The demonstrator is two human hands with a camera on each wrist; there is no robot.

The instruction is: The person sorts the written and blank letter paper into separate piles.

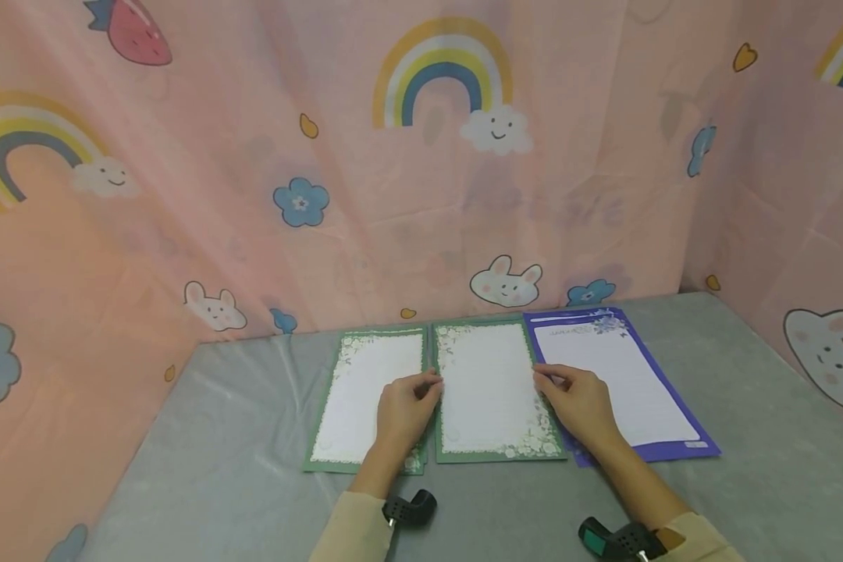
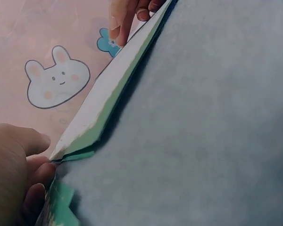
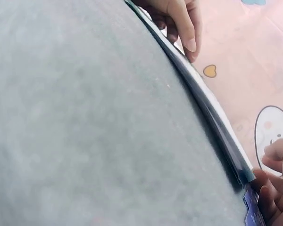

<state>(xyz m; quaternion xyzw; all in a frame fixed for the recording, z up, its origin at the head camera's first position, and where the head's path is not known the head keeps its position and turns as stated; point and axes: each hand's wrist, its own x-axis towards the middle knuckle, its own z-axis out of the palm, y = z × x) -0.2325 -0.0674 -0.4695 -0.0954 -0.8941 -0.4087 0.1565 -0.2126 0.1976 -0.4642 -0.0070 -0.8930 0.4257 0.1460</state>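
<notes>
A green-bordered sheet of paper [image 1: 488, 390] with white flowers in its corners lies in the middle of the grey table. At its left edge my left hand [image 1: 406, 410] pinches it between thumb and fingers; the left wrist view shows the thumb [image 2: 37, 141] over the paper's edge. My right hand [image 1: 581, 406] pinches the opposite edge. Under my left hand lies part of a second green-bordered sheet [image 1: 365, 398], with another edge showing beneath it. Partly below my right hand is a purple-bordered sheet [image 1: 618, 367], also with another sheet's edge behind it.
The grey cloth-covered table [image 1: 218, 437] extends around the papers. Behind it hangs a pink curtain [image 1: 393, 234] printed with rainbows, rabbits and flowers. Black wrist cameras sit on my left wrist [image 1: 410, 509] and right wrist [image 1: 621, 540].
</notes>
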